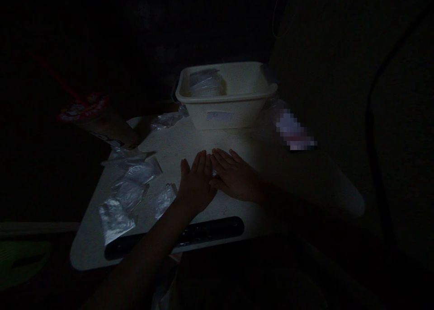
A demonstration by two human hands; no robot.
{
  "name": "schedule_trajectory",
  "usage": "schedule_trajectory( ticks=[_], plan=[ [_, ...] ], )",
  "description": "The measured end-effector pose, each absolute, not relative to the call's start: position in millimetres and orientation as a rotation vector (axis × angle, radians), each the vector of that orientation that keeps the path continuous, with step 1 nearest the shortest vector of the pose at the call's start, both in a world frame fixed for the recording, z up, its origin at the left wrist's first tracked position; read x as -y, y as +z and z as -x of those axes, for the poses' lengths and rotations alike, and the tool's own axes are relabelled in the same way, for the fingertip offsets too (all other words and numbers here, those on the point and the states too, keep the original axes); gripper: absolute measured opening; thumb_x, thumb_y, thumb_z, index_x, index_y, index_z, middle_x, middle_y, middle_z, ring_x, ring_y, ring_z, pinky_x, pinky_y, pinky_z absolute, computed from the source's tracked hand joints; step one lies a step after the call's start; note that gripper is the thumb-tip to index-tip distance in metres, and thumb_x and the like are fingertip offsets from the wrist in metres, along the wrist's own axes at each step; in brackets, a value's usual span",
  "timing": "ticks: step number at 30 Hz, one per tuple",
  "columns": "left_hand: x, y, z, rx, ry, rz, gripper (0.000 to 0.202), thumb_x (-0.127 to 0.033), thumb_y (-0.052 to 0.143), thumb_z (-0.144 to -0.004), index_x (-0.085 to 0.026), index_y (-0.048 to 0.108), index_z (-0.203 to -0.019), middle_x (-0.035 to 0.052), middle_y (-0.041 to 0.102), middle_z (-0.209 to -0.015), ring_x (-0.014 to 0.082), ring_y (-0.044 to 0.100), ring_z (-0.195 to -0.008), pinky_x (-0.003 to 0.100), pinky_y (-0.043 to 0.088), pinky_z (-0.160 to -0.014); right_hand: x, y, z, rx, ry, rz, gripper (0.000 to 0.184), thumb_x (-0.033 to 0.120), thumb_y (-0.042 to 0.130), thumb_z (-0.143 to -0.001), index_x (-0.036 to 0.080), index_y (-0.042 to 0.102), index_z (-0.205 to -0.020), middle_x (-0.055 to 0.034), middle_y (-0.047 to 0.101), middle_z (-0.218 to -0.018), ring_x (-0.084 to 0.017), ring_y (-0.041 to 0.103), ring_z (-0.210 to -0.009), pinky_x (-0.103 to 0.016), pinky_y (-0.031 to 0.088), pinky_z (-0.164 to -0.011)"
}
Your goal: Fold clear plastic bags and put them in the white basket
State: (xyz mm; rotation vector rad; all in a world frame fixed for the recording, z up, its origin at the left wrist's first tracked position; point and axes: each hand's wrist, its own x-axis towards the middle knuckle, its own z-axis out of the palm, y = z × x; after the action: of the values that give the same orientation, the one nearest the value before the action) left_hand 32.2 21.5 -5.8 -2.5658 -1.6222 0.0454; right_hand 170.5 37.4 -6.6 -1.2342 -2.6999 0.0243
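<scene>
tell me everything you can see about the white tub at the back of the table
The white tub is a rectangular bin of what looks like plastic, with a rolled rim and a pale label on its front wall. It stands upright and open at the far edge of the table. Clear plastic bags lie inside at its left. No hand touches it.

bench: pale top (237, 210), dimly lit
far edge: cream plastic tub (227, 109)
left side: several clear plastic bags (130, 194), some overlapping
near edge: long black bar (210, 231)
middle: both hands lie flat, left hand (195, 183), right hand (233, 176)
</scene>
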Motion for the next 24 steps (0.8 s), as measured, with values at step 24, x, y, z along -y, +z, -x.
schedule_trajectory(
  ticks=[24],
  plan=[
    [-21.4, -3.9, -32.3, 1.627, 0.044, 2.576, 0.051, -0.028, 0.022, -0.079, -0.003, 0.022, -0.124, 0.0199, 0.023, -0.131, 0.0284, 0.013, -0.122, 0.052, 0.013, -0.091, -37.8, -7.3, -170.2, 2.697, 0.038, 1.229, 0.061, 0.048, 0.018, -0.081, 0.005, 0.03, -0.123, -0.015, 0.028, -0.13, -0.024, 0.02, -0.12, -0.042, 0.016, -0.097]
  ],
)
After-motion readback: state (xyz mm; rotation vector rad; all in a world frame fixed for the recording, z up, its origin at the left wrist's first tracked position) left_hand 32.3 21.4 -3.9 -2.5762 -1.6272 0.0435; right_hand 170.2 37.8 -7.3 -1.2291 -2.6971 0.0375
